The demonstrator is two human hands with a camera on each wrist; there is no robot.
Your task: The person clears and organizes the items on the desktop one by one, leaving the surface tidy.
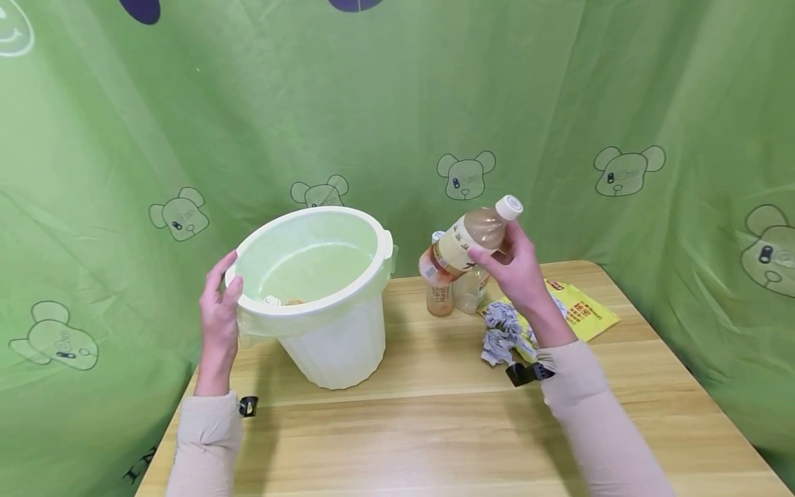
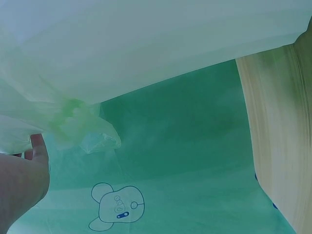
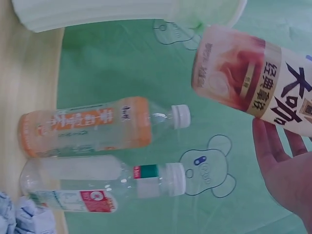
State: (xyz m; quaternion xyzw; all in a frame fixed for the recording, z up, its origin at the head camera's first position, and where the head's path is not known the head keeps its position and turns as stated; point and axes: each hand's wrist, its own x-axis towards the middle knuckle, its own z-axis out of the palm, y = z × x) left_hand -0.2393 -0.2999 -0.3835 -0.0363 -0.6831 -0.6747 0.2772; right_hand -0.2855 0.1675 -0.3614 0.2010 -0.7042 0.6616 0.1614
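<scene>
A white plastic bin (image 1: 338,348) with a thin pale-green liner over its rim stands tilted on the left of the table. My left hand (image 1: 219,314) grips its rim at the left side, thumb over the edge. In the right hand (image 1: 518,269) is a plastic drink bottle (image 1: 458,247) with a cream-and-brown label and white cap, held slanted above the table, cap up and to the right. Behind it stand an orange-labelled bottle (image 3: 87,127) and a clear bottle (image 3: 97,183), both upright and white-capped. Something white and something brownish show low inside the bin.
Crumpled grey paper (image 1: 499,335) lies below the right forearm, beside a flat yellow packet (image 1: 593,310). The wooden table (image 1: 397,449) reaches back to a green curtain (image 1: 385,103) printed with bear faces, which also hangs at both sides.
</scene>
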